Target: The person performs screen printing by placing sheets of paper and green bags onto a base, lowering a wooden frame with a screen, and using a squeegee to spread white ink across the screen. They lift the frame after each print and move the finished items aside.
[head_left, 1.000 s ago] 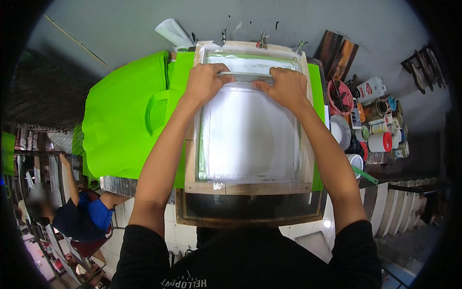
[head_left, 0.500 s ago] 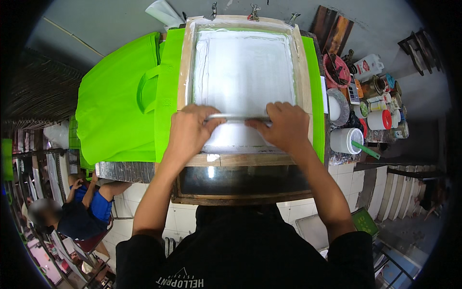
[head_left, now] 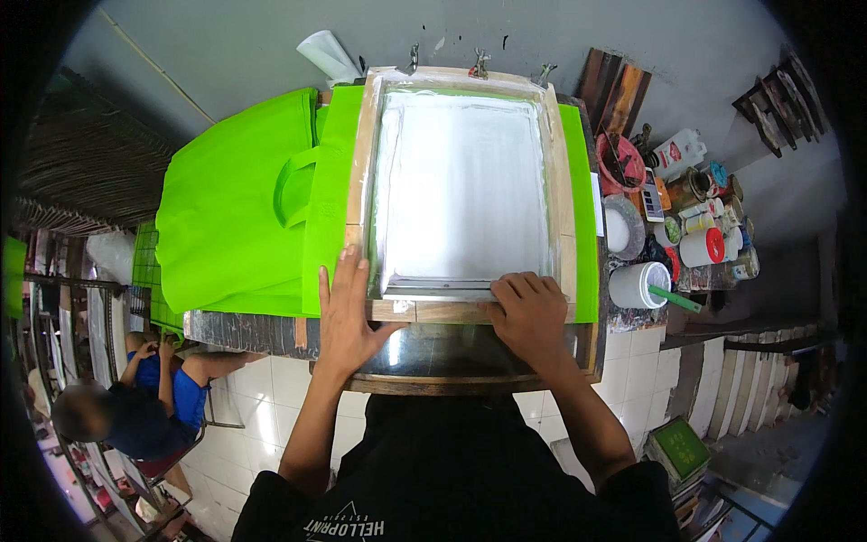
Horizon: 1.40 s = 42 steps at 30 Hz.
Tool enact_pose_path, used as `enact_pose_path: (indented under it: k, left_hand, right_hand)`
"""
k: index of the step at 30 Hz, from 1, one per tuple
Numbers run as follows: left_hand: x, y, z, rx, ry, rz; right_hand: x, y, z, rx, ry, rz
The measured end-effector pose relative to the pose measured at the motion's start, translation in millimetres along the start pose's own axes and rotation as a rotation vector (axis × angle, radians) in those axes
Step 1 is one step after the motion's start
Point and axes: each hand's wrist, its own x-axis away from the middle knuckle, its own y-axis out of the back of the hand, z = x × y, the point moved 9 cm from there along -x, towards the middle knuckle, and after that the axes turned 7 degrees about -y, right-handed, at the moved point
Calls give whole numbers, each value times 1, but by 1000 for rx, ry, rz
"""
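Note:
A wooden-framed printing screen (head_left: 564,194) lies over a bright green bag (head_left: 587,217), its mesh (head_left: 461,181) coated with white ink. Along the near inner edge of the screen rests a squeegee (head_left: 433,290). My right hand (head_left: 531,316) is closed over the squeegee's right part, fingers curled across it at the near rail. My left hand (head_left: 343,307) lies on the near left corner of the wooden frame, fingers stretched out and thumb spread apart, holding nothing.
Stacked green bags (head_left: 235,208) lie at the left. Metal clamps (head_left: 479,63) line the far edge. A white ink tub (head_left: 637,285) with a green stick (head_left: 675,299), a pink basin (head_left: 621,163) and several jars stand at the right. A seated person (head_left: 144,397) is at lower left.
Both hands have come nearer to me, bringing the squeegee to the screen's near edge. My left hand has let go of it and spread onto the frame's corner.

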Motion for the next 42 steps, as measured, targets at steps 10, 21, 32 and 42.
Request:
enact_pose_path:
  k: [10,21,32,42]
  left_hand:
    - [-66,110,-36,-86,-143,-332]
    - [-40,41,175,-38,876,284]
    - [18,137,291,401,740,-355]
    - [28,204,266,-402,431,-377]
  right_hand:
    - [-77,129,21,-1,160,-324]
    - [-256,242,8,177,-4,-421]
    - [-333,260,-6,23,-164,-281]
    - [-342,258,-17,-87,-148,-376]
